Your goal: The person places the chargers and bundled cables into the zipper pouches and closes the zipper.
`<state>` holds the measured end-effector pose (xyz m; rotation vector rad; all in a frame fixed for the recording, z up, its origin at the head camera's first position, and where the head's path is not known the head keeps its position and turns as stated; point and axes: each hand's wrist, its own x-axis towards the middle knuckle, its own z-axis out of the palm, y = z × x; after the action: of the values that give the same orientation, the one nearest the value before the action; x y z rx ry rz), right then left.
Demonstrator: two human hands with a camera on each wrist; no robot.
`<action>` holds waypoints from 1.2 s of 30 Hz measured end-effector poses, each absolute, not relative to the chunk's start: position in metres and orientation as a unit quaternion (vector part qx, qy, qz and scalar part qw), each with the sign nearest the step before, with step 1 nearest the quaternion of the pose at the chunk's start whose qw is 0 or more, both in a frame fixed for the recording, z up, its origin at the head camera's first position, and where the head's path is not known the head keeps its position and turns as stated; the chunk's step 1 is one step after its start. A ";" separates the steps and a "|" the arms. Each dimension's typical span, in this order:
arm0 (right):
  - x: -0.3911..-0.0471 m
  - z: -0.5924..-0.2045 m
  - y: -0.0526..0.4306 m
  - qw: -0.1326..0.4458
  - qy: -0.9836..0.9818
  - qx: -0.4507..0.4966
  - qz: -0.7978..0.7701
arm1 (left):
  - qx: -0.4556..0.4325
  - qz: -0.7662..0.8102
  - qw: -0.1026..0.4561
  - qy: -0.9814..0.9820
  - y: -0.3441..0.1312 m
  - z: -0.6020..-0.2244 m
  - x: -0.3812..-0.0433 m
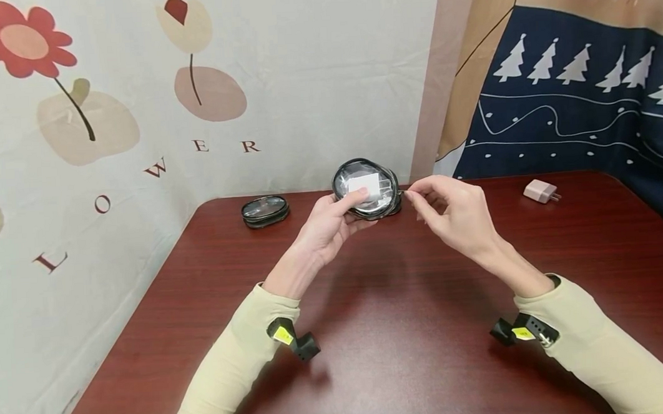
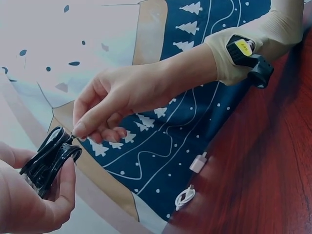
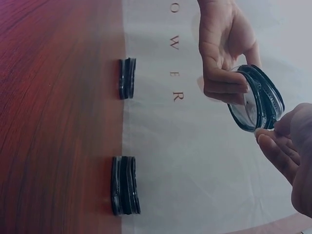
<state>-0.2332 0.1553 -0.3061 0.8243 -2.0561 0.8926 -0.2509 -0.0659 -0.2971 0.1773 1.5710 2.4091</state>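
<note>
A small clear oval pouch [image 1: 386,199] with black trim is held up above the table by my left hand [image 1: 332,222], its thumb across the clear face. Through that face shows a white charger block [image 1: 358,183]. At the pouch's right end, my right hand [image 1: 458,213] pinches the small zipper pull [image 2: 73,138] between thumb and forefinger. The black zipper edge [image 3: 267,109] faces the right hand in the right wrist view; how far it is unzipped I cannot tell.
Two similar pouches stand by the table's back edge, a left one [image 3: 127,78] and a right one [image 3: 125,185]. A white charger [image 1: 541,191] and a coiled white cable [image 2: 185,196] lie at the right. Printed cloth [image 1: 330,76] hangs behind the reddish-brown table [image 1: 407,353].
</note>
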 end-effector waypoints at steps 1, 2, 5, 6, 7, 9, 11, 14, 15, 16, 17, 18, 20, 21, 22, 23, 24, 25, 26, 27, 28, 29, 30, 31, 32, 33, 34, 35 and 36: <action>-0.233 -0.306 0.155 0.371 -0.800 0.320 0.345 | 0.062 0.829 0.130 0.541 -0.066 -0.297 -0.251; -0.234 -0.307 0.155 0.374 -0.800 0.320 0.343 | 0.063 0.828 0.130 0.541 -0.066 -0.297 -0.251; -0.234 -0.307 0.154 0.385 -0.800 0.317 0.335 | 0.065 0.828 0.132 0.541 -0.067 -0.296 -0.252; -0.235 -0.307 0.154 0.389 -0.799 0.316 0.332 | 0.066 0.827 0.133 0.542 -0.067 -0.296 -0.252; -0.235 -0.307 0.154 0.392 -0.799 0.316 0.328 | 0.067 0.827 0.134 0.542 -0.067 -0.296 -0.253; -0.235 -0.307 0.154 0.396 -0.798 0.319 0.323 | 0.068 0.827 0.136 0.541 -0.067 -0.296 -0.253; -0.235 -0.307 0.154 0.393 -0.796 0.326 0.326 | 0.065 0.830 0.140 0.536 -0.067 -0.296 -0.253; -0.234 -0.306 0.155 0.382 -0.789 0.343 0.338 | 0.058 0.837 0.153 0.523 -0.066 -0.297 -0.252; -0.234 -0.306 0.156 0.378 -0.786 0.349 0.343 | 0.056 0.839 0.158 0.518 -0.065 -0.297 -0.252; -0.234 -0.305 0.156 0.376 -0.782 0.355 0.348 | 0.055 0.841 0.164 0.513 -0.065 -0.297 -0.251; -0.234 -0.305 0.155 0.374 -0.778 0.361 0.353 | 0.056 0.842 0.168 0.509 -0.065 -0.297 -0.251; -0.234 -0.304 0.155 0.373 -0.773 0.368 0.357 | 0.057 0.844 0.170 0.506 -0.065 -0.298 -0.250; -0.233 -0.303 0.153 0.368 -0.766 0.382 0.363 | 0.061 0.846 0.173 0.501 -0.065 -0.298 -0.248; -0.233 -0.303 0.152 0.364 -0.764 0.390 0.364 | 0.063 0.848 0.173 0.498 -0.065 -0.298 -0.248; -0.232 -0.303 0.152 0.358 -0.762 0.396 0.365 | 0.064 0.849 0.173 0.495 -0.065 -0.298 -0.247; -0.232 -0.303 0.152 0.353 -0.763 0.401 0.365 | 0.064 0.850 0.173 0.493 -0.065 -0.299 -0.247; -0.231 -0.302 0.151 0.346 -0.764 0.405 0.363 | 0.062 0.851 0.174 0.492 -0.064 -0.299 -0.247; -0.231 -0.302 0.151 0.338 -0.767 0.407 0.362 | 0.061 0.852 0.174 0.491 -0.064 -0.299 -0.247; -0.231 -0.302 0.152 0.329 -0.771 0.408 0.361 | 0.059 0.852 0.174 0.490 -0.063 -0.300 -0.247; -0.230 -0.302 0.152 0.319 -0.776 0.408 0.360 | 0.057 0.853 0.172 0.490 -0.063 -0.300 -0.248; -0.230 -0.302 0.153 0.312 -0.781 0.406 0.357 | 0.055 0.853 0.171 0.491 -0.063 -0.300 -0.248; -0.230 -0.301 0.154 0.304 -0.785 0.406 0.355 | 0.052 0.852 0.168 0.493 -0.062 -0.301 -0.248; -0.230 -0.301 0.155 0.297 -0.790 0.405 0.352 | 0.050 0.852 0.166 0.494 -0.062 -0.301 -0.249; -0.230 -0.300 0.156 0.292 -0.793 0.406 0.348 | 0.049 0.850 0.165 0.497 -0.062 -0.301 -0.249; -0.230 -0.300 0.156 0.291 -0.795 0.406 0.343 | 0.048 0.849 0.163 0.500 -0.062 -0.301 -0.249; -0.230 -0.299 0.157 0.291 -0.797 0.407 0.339 | 0.048 0.847 0.163 0.503 -0.062 -0.301 -0.249; -0.230 -0.298 0.158 0.292 -0.797 0.409 0.336 | 0.050 0.846 0.164 0.506 -0.062 -0.301 -0.249; -0.230 -0.298 0.159 0.295 -0.796 0.411 0.334 | 0.052 0.844 0.165 0.508 -0.061 -0.301 -0.250; -0.230 -0.297 0.160 0.300 -0.795 0.411 0.331 | 0.054 0.842 0.166 0.510 -0.062 -0.301 -0.250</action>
<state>-0.2296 0.1600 -0.2973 1.0916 -2.1100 0.8786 -0.2497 -0.0616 -0.3008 0.1552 1.4518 2.3991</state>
